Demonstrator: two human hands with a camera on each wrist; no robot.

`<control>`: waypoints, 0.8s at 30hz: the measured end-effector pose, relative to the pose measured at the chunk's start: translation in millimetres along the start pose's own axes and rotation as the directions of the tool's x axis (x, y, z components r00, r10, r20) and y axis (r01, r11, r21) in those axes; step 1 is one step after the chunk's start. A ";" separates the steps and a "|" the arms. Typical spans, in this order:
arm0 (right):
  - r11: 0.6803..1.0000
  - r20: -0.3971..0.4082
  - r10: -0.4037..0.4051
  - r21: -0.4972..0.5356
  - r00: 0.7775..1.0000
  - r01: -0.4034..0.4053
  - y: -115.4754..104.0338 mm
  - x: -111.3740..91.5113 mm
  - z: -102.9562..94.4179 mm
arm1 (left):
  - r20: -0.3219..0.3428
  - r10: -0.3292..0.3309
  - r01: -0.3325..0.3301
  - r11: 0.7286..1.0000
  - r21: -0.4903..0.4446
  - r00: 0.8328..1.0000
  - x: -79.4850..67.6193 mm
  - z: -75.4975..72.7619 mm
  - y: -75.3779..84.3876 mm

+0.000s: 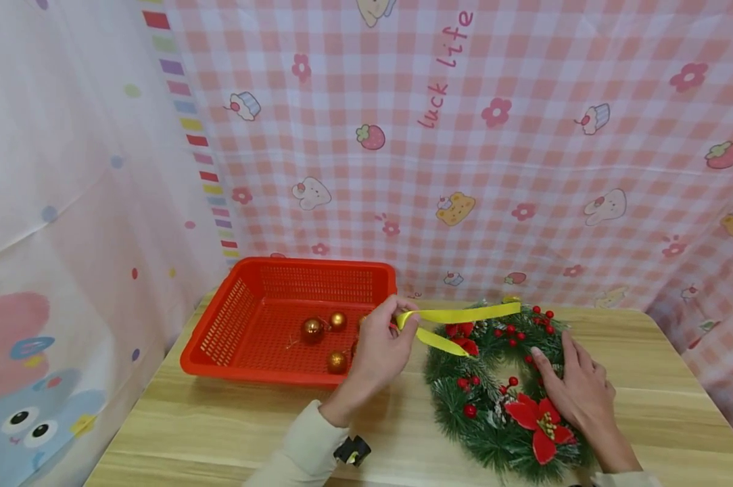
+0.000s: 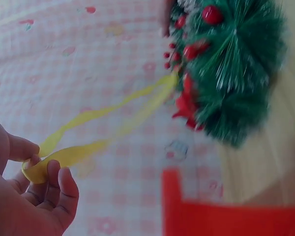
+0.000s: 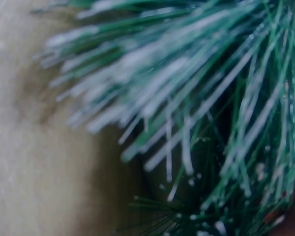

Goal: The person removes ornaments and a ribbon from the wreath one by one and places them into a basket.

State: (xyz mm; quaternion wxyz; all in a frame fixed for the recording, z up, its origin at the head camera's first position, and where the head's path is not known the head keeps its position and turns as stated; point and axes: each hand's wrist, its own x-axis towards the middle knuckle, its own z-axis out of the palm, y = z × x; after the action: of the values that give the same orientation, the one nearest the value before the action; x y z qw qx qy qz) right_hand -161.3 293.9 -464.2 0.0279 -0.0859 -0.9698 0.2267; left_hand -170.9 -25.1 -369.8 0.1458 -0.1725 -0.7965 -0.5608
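A green Christmas wreath [image 1: 464,423] with red berries and red poinsettia flowers [image 1: 544,425] lies on the right part of the table. From its upper part a yellow ribbon [image 1: 464,315] stretches out to the left as a loop. My left hand [image 1: 381,345] pinches the ribbon's looped end between curled fingers, beside the basket's right rim. In the left wrist view the ribbon [image 2: 101,114] runs from those fingers to the wreath [image 2: 231,64]. My right hand [image 1: 585,389] rests on the wreath's right side, fingers extended. Only blurred needles [image 3: 152,83] fill most of the right wrist view.
Left of the wreath stands a red plastic basket [image 1: 220,368] holding several gold and copper baubles [image 1: 312,330]. The wooden table [image 1: 658,379] meets a pink checked cloth [image 1: 403,203] at the back. A pale printed curtain [image 1: 68,203] hangs at the left.
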 end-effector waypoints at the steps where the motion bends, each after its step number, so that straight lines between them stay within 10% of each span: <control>1: 1.000 0.001 0.001 -0.003 1.000 -0.001 -0.2 0.0 0.1 | -0.014 0.005 -0.004 1.000 0.011 1.000 1.9 -4.8 0.7; 24: 0.998 -0.002 0.003 -0.056 1.000 -0.003 -3.7 0.8 0.5 | -0.305 -0.082 0.046 0.991 -0.125 0.949 30.5 -136.2 40.2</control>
State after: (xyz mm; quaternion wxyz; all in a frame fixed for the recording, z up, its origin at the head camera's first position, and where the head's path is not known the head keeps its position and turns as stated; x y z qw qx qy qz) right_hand -162.7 290.5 -463.0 0.0261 -0.0883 -0.9756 0.1994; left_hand -175.3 -137.7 -278.2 0.2404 -0.0646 -0.7351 -0.6307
